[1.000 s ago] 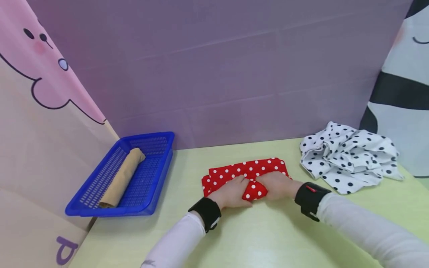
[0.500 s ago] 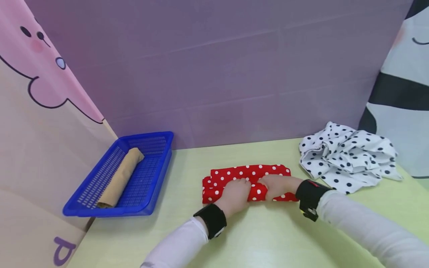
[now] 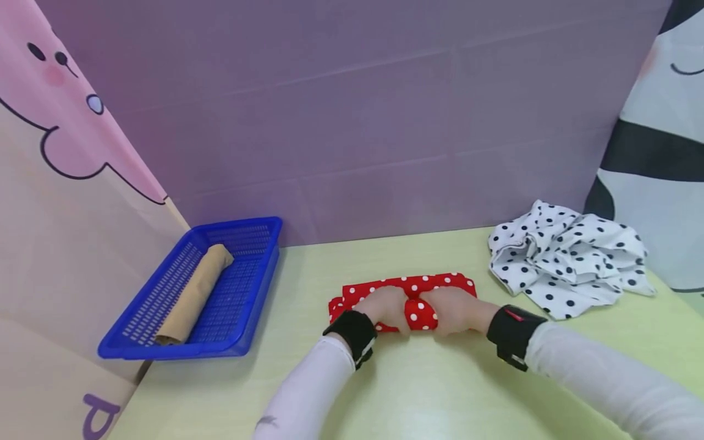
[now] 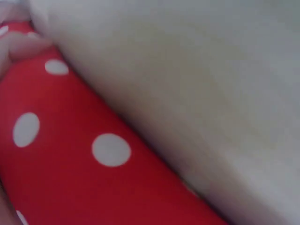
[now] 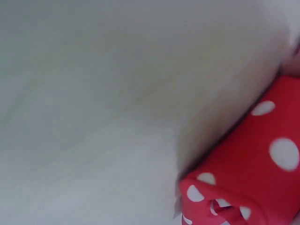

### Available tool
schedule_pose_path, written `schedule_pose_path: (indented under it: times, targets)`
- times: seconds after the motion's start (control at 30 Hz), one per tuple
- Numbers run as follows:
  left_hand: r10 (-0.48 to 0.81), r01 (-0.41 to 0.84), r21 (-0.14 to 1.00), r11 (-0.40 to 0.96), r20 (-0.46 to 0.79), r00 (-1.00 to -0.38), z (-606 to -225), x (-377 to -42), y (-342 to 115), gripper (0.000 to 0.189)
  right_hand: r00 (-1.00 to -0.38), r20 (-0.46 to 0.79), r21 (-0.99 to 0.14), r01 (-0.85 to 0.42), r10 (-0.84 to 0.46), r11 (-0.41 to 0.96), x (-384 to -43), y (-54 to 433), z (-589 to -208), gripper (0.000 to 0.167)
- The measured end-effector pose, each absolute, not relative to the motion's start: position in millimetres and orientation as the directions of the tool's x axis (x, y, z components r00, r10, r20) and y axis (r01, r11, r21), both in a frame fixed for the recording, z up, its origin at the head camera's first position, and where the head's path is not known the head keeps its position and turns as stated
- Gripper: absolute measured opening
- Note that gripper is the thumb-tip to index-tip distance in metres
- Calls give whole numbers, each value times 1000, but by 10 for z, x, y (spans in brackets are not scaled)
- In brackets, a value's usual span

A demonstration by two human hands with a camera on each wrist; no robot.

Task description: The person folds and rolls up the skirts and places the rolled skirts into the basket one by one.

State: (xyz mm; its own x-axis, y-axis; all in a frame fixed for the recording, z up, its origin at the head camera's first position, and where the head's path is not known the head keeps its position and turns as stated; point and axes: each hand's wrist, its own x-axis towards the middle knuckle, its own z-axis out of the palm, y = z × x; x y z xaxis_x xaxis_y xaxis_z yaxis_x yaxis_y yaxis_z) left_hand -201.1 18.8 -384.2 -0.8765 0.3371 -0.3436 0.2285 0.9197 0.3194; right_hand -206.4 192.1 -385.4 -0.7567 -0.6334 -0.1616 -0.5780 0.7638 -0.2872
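A red cloth with white dots (image 3: 421,314) lies on the table, its near edge rolled up and a flat strip behind the roll. My left hand (image 3: 386,305) and my right hand (image 3: 452,308) grip the roll side by side near its middle, with a short stretch of cloth between them. The left wrist view shows the roll's smooth side (image 4: 70,154) with a thumb or finger (image 4: 30,46) on it. In the right wrist view, the roll's end (image 5: 220,206) shows layers coiled inside. Most of my fingers are hidden over the cloth.
A blue plastic basket (image 3: 254,315) stands at the left with a rolled brown cloth or paper (image 3: 195,294) inside. A crumpled white cloth with black dots (image 3: 572,260) lies at the back right. A purple sheet (image 3: 374,122) rises behind the pale green table (image 3: 418,391).
The flat strip at the back has become narrower and sits nearer me. My hands have shifted their hold on the near edge. The basket and white cloth have stayed in place.
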Motion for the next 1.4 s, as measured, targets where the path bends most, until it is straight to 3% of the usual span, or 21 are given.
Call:
schedule_pose_path:
  times: [0.3, 0.5, 0.63, 0.87, 1.0, 1.23, 1.4]
  targets:
    - [324, 138, 356, 924, -540, -777, -3806, -2200, 97, 49, -739, -1, -83, -671, -674, 737, -1987, 1894, -3983, 70]
    - [317, 63, 400, 914, -609, -728, -3788, -2237, 37, 52, -705, 60, 14, -707, -707, 707, -1939, 1858, -4003, 67]
    - [345, 143, 381, 914, -539, -769, -3815, -2170, 49, 50, -704, 73, 19, -708, -707, 706, -1944, 1853, -3981, 62]
    - [349, 240, 345, 908, -301, -887, -3890, -1906, 152, 46, -723, 42, -79, -691, -690, 719, -2037, 1867, -3986, 57]
    - [302, 247, 260, 933, -196, -933, -3917, -1793, 230, 47, -718, -3, -149, -688, -696, 710, -2098, 1860, -3974, 40]
    - [364, 364, 33, 931, 18, -931, -3996, -1784, 304, 49, -701, -153, -266, -650, -697, 712, -2208, 1811, -3810, 32]
    - [369, 368, 52, 928, -7, -929, -4000, -1832, 298, 43, -707, -238, -348, -578, -666, 738, -2238, 1804, -3780, 33]
